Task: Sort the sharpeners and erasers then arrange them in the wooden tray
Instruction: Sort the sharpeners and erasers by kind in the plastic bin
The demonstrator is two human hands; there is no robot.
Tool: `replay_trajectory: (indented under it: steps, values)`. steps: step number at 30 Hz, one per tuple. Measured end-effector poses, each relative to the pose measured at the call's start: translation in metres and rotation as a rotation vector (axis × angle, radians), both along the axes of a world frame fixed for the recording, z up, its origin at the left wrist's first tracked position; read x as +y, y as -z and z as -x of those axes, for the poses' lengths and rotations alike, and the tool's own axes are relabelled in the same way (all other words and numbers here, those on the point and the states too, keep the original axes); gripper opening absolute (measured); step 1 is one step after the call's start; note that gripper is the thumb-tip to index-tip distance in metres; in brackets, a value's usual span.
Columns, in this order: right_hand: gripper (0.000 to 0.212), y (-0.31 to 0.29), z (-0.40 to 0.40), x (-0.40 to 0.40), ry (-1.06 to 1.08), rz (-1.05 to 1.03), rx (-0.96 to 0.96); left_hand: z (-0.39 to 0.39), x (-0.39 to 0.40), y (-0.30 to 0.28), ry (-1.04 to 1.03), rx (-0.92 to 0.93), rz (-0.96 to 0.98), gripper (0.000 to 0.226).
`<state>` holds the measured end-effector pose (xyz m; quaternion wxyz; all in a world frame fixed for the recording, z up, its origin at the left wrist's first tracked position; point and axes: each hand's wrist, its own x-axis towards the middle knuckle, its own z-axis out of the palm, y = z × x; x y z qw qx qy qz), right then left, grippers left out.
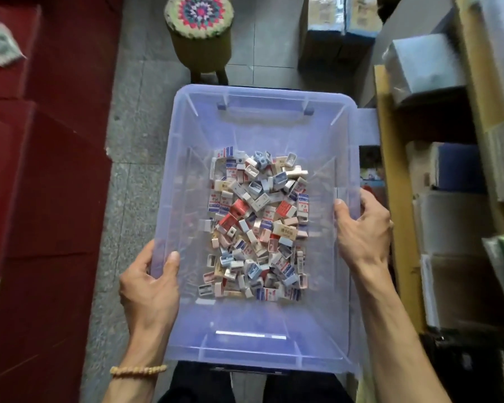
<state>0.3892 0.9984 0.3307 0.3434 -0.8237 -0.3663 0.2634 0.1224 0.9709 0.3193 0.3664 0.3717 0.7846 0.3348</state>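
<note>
A clear bluish plastic bin (262, 112) is held over the grey tiled floor (134, 141) by 2 hands. The left hand (150, 282) grips the bin's left rim near its near corner: the thumb lies curled over the rim onto the inside wall, and the fingers are wrapped round the outside, seen dimly through the plastic. A beaded bracelet (137, 370) circles that wrist. The right hand (362, 228) grips the bin's right rim about midway along it, thumb hooked inside, fingers curled down the outer wall.

The pile of sharpeners and erasers (258, 228), small white, red, blue and pink blocks all mixed, lies heaped on the bin's bottom, filling its middle.

Beyond the bin's far edge stands a stool with a crocheted cover (199, 17). Left of the bin is a dark red surface (41, 170); right of it are shelves of wrapped boxes (448, 199).
</note>
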Motion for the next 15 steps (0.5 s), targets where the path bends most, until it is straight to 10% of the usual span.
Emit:
replay_trajectory:
  steps: [15]
  values:
    - [0.008,-0.003,-0.083,0.353,-0.017,0.012,-0.062,-0.076,0.355,0.015,0.047,-0.022,0.061,0.037]
